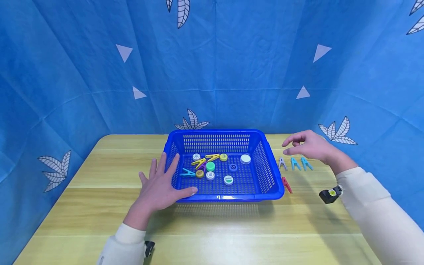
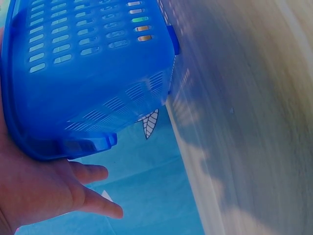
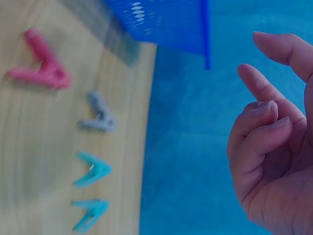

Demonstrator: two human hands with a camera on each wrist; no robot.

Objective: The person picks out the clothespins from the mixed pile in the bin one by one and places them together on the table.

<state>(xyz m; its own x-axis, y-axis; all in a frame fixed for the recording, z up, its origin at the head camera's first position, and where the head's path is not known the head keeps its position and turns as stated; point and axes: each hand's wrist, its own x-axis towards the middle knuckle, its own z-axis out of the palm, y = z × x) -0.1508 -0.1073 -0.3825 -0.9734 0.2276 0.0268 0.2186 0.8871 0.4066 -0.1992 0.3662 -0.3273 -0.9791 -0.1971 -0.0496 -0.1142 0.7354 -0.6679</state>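
A blue plastic basket (image 1: 228,198) with slotted walls holds several bottle caps, such as a green cap (image 1: 210,166) and a white cap (image 1: 245,159), and several clothespins, one of them teal (image 1: 187,173). With fingers spread, my left hand (image 1: 161,187) rests on the basket's front left corner, thumb along the front rim. My right hand (image 1: 308,146) hovers right of the basket, thumb and index finger apart, other fingers curled, nothing between them. On the table under it lie a grey clothespin (image 3: 100,115) and two light blue clothespins (image 3: 93,169). Nearer the front is a red clothespin (image 3: 43,63).
The light wooden table (image 1: 109,209) stands against a blue cloth backdrop (image 1: 232,66) with leaf patterns. The red clothespin lies close beside the basket's right wall. A small black camera (image 1: 330,194) sits on the right wrist.
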